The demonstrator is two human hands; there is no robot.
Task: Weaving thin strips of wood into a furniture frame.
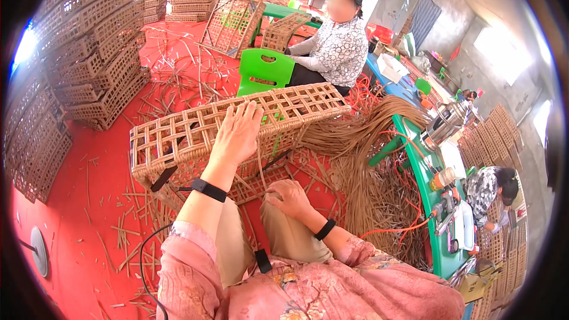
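A long brown woven wicker piece [284,102] with an open lattice lies across in front of me, its lower side partly hidden. My left hand [238,127] rests on its top face, palm down, with the fingers stretched over the weave. Beside that hand a loose strand [261,157] hangs from the near edge. My right hand [290,199] lies on my knee, apart from the wicker, its fingers loosely spread and holding nothing that I can see. Dark bands circle both wrists.
A thick bundle of brown strands [361,142] spreads to the right, beside a green table [441,255] with tools. Across from me a person [338,47] sits behind a green stool [267,71]. Stacked wicker pieces [95,53] rise at left. Scraps litter the red floor [77,243].
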